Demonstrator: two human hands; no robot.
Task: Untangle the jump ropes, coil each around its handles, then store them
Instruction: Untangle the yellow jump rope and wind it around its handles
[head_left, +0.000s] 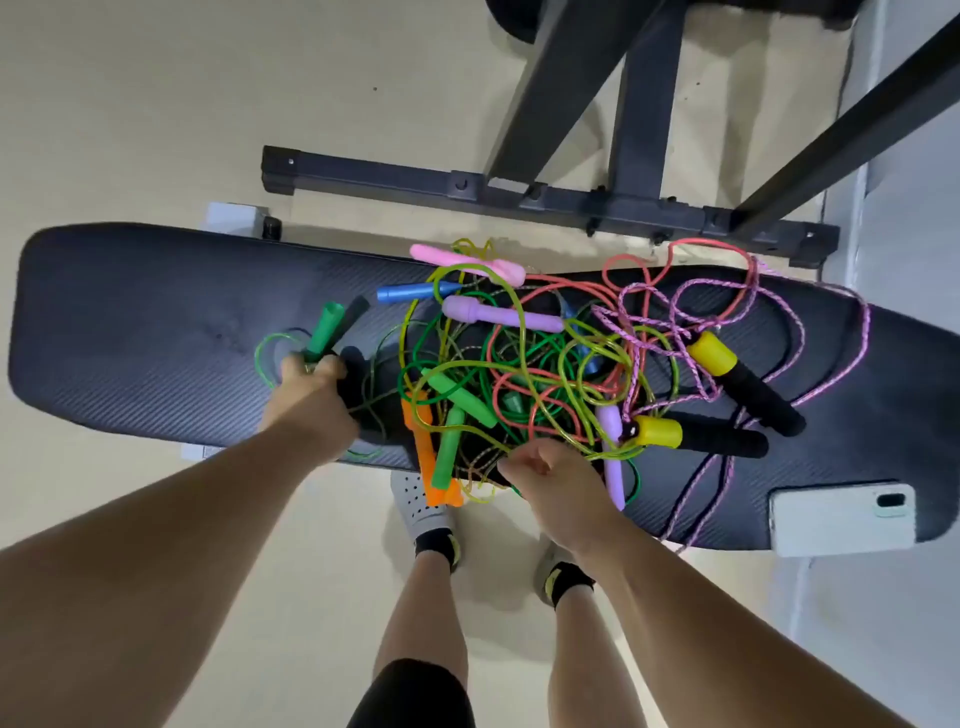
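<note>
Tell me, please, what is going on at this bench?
A person stands at a black padded bench over a tangle of jump ropes. Their left hand grips a green handle just left of it. Their right hand is curled at its near edge; whether it holds a cord is unclear. Nothing is coiled yet.

Two hands (310, 393) (551, 475), one phone (841, 519), one bench (130, 322)

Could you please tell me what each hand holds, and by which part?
The left hand grips the green handle by its lower end; the right hand curls over the tangle, its hold unclear.
</note>
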